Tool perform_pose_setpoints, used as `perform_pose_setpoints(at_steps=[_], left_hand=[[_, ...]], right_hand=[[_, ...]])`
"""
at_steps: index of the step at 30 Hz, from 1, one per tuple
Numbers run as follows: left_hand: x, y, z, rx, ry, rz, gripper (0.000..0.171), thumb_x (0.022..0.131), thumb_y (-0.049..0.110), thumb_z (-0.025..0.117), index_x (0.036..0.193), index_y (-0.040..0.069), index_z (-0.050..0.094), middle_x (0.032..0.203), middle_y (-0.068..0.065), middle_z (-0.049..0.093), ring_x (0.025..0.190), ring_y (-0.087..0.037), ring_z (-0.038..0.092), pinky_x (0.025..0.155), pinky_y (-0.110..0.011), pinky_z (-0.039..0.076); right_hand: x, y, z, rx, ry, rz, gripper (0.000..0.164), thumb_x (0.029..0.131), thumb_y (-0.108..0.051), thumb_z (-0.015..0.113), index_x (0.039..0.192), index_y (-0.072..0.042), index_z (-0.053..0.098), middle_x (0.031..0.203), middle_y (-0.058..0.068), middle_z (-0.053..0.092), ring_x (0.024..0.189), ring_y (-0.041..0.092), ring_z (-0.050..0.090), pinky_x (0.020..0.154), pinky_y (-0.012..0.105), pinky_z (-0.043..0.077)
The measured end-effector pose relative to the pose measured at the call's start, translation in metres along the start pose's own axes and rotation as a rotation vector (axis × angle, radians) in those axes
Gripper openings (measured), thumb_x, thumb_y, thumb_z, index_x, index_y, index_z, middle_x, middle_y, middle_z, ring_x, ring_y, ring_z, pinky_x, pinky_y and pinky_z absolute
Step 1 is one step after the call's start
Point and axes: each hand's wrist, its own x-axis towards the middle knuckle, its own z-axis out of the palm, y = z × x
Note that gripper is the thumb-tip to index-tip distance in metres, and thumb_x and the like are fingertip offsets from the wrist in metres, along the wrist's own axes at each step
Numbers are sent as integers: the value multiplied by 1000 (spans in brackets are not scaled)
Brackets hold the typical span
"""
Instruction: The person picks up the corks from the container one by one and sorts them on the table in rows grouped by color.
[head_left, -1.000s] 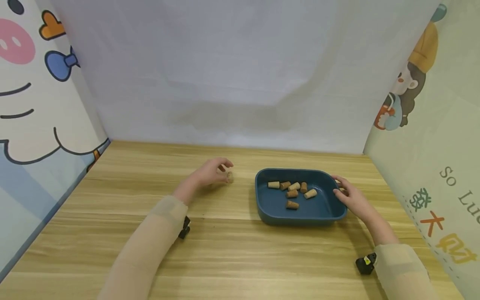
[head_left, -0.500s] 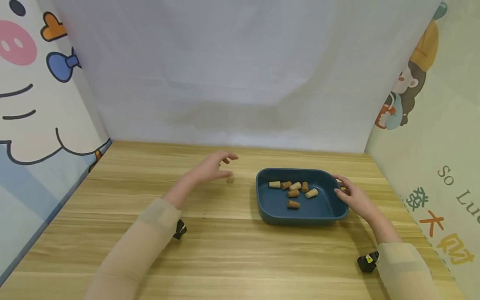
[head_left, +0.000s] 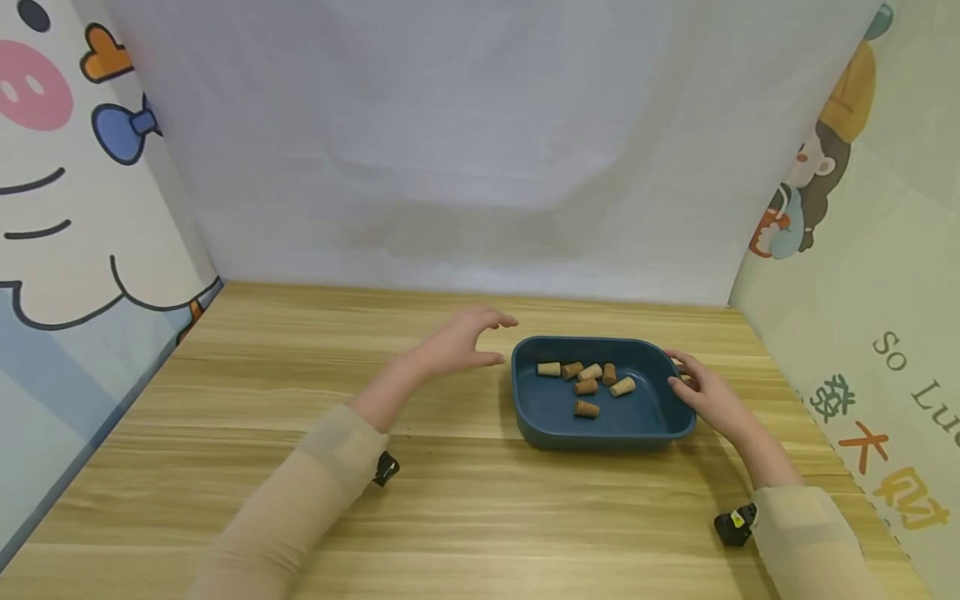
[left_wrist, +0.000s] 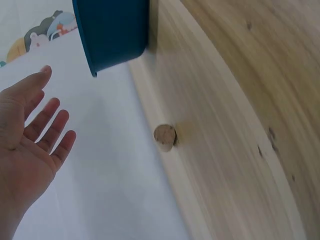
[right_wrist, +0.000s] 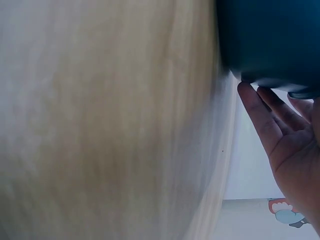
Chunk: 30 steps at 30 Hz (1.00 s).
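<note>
White backdrop (head_left: 465, 167) hangs across the rear, with soft shadows on it. Wood-grain tabletop (head_left: 480, 525) spreads below. Left panel (head_left: 67, 358): pale blue, printed with a white cartoon character (head_left: 82, 192). Right panel (head_left: 900, 292): pale green, a printed figure (head_left: 849, 96) in a mustard hat. Pale sleeves (head_left: 300, 487) reach in from the near side, one per arm.

Dark blue basin (head_left: 600, 442), rounded corners, sits on the tabletop right of centre. Right hand (head_left: 711, 402) at its right end, gripping: thumb over the rim, fingertips against the outer wall. Left hand (head_left: 459, 343) just left of the basin, above the tabletop, holding nothing; fingers extended, thumb spread from them, its tip near the basin's left rim.

Small black devices (head_left: 735, 526), one at each cuff.

Seven corks (head_left: 586, 387) lie in the basin, four darker, three paler. Six are scattered toward the far wall; one darker one lies nearer the front. A loose cork (left_wrist: 165, 136) rests on the tabletop outside the basin, round end toward the left wrist camera.
</note>
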Motion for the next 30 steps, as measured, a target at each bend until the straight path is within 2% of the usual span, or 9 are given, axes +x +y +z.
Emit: perform_pose_setpoints(at_steps=[9, 15, 20, 30], left_hand=[[23, 8, 24, 23, 4, 14, 51, 85, 30, 71, 131, 14, 55, 133, -4, 54, 127, -23, 45, 107, -40, 37], [38, 7, 39, -29, -8, 15, 44, 85, 25, 72, 126, 12, 59, 134, -6, 51, 130, -26, 40, 109, -43, 32], [47, 5, 48, -60, -43, -30, 39, 86, 24, 71, 122, 14, 61, 139, -8, 45, 133, -28, 35, 110, -43, 31], [64, 1, 57, -61, -162, -55, 34, 87, 21, 69, 119, 14, 63, 138, -9, 46, 130, -26, 40, 108, -39, 36]], right_hand=[[-1, 3, -1, 9, -4, 6, 52, 101, -15, 45, 146, 2, 26, 133, 38, 42, 113, 50, 52, 87, 57, 49], [-1, 6, 0, 2, 6, 4, 52, 101, -18, 45, 146, 0, 27, 132, 38, 43, 112, 50, 53, 86, 56, 49], [-2, 5, 1, 13, 10, 2, 51, 101, -18, 44, 146, 0, 28, 132, 37, 43, 112, 50, 53, 86, 56, 50], [0, 5, 1, 28, 2, 4, 52, 101, -17, 44, 147, -1, 27, 133, 38, 42, 113, 51, 51, 88, 58, 48]])
